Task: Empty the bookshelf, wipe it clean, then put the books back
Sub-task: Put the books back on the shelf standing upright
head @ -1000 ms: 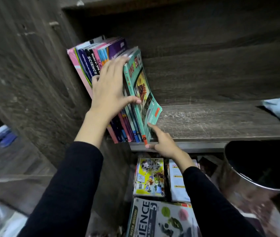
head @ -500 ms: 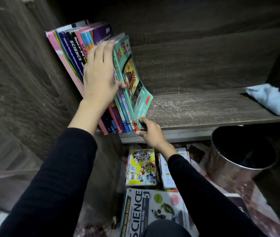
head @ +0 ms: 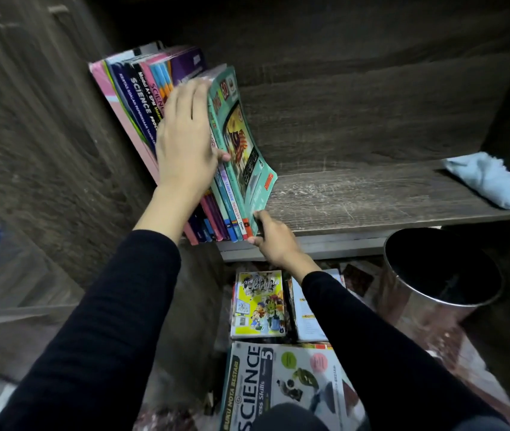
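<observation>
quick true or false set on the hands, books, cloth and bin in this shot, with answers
1. The left hand presses flat against the row of books on the shelf. True.
2. The blue cloth lies on the floor. False: it lies at the shelf's right end.
3. The right hand pinches the teal book at its bottom corner. True.
4. The row of books leans at the shelf's right end. False: it is at the left end.
5. The metal bin stands on the shelf. False: it stands below it, to the right.
6. A Science book lies below the shelf. True.
</observation>
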Demonstrator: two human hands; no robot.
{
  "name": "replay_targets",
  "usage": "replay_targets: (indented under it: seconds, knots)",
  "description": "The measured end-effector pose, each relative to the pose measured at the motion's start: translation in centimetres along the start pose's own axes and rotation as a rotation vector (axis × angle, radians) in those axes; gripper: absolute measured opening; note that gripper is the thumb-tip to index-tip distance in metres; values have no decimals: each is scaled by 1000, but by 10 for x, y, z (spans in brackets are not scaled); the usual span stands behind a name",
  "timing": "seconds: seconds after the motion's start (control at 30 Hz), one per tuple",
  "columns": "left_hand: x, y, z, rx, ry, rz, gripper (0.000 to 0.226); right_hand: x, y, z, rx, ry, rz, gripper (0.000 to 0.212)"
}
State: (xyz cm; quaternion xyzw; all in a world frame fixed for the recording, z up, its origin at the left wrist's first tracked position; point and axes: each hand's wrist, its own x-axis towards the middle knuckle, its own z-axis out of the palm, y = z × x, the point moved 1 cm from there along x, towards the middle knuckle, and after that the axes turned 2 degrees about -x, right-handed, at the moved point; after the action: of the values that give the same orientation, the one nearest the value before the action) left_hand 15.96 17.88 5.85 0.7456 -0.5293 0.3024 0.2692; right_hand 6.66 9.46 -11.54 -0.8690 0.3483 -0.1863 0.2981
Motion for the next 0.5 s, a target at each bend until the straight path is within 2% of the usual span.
replay_targets:
  seconds: [0.13, 0.23, 0.3, 0.4, 0.5]
  knots:
    - [-21, 5, 9, 36, 14, 1, 93, -12, 5, 2, 147, 29, -70, 54]
    - [-70, 7, 35, 17, 95, 173, 68, -47, 36, 2, 83, 239, -295, 42]
    - [-111, 7, 66, -69, 55, 266, 48, -71, 74, 13, -57, 243, -340, 35]
    - [-168, 12, 121, -188, -256, 255, 33, -99, 131, 41, -186, 26, -219, 35]
    - [-217, 22, 173, -210, -712, 217, 33, -117, 171, 66, -261, -191, -40, 47]
